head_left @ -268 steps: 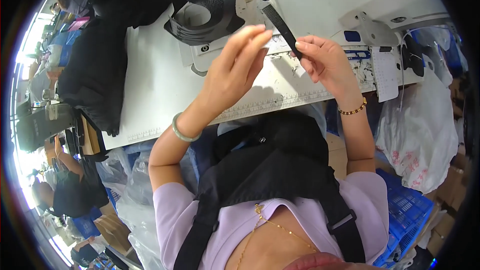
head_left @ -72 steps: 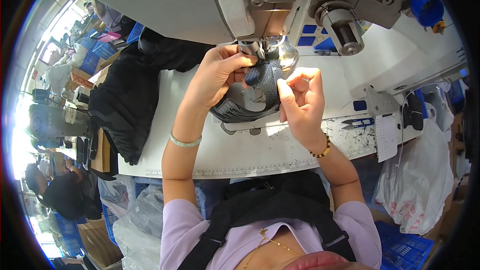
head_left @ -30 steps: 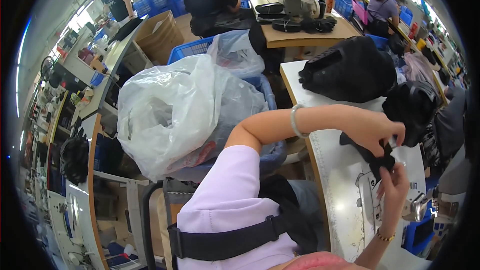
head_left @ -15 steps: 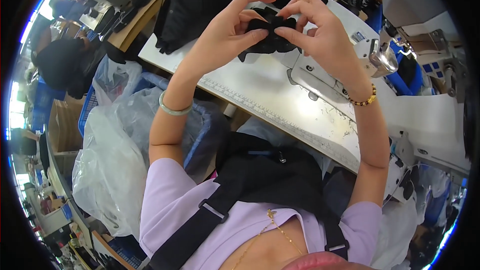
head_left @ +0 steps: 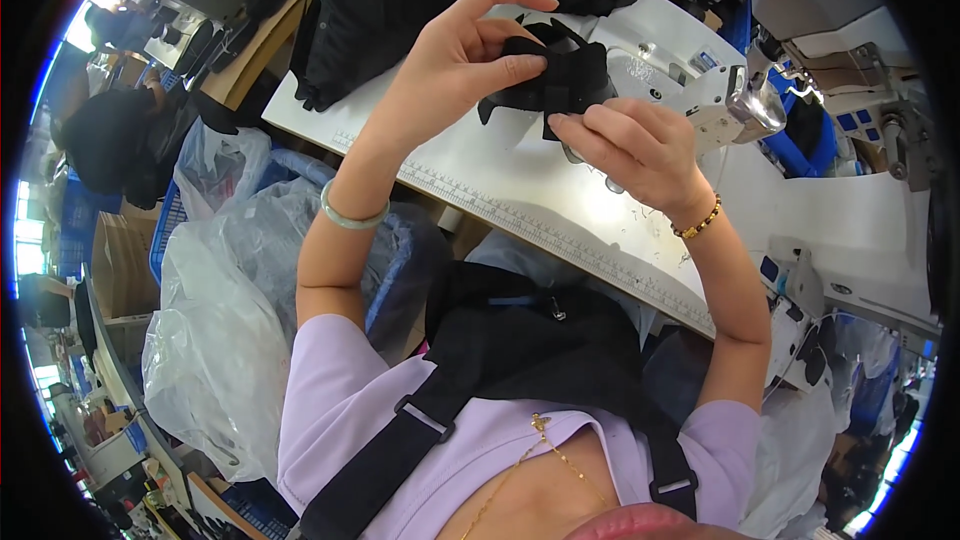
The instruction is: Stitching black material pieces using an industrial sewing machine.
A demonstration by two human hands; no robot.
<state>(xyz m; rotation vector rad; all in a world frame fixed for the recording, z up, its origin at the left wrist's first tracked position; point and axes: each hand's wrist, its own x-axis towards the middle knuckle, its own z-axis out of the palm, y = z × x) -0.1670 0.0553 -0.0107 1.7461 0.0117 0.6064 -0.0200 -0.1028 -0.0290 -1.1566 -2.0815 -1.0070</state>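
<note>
Both my hands hold a small black fabric piece point(head_left: 577, 75) with straps above the white sewing table. My left hand point(head_left: 470, 55) pinches its left edge between thumb and fingers, the index finger stretched out over it. Lower on the right, my right hand point(head_left: 635, 145) grips the end of a black strap point(head_left: 553, 125) that hangs from the piece. Just to the right of the piece stands the white head of a sewing machine point(head_left: 715, 105). My fingers partly hide the black piece, so its full shape does not show.
A ruler strip point(head_left: 520, 225) runs along the near edge of the white table point(head_left: 480, 165). Black cloth point(head_left: 375, 10) is heaped at the back. To the left, clear plastic bags point(head_left: 215, 330) bulge beside a blue basket point(head_left: 168, 225). A blue bin point(head_left: 815, 145) stands behind the machine.
My right hand has moved down and drawn a strap end toward me, away from my left hand. The black piece is now more spread out. My left hand stays nearly in place.
</note>
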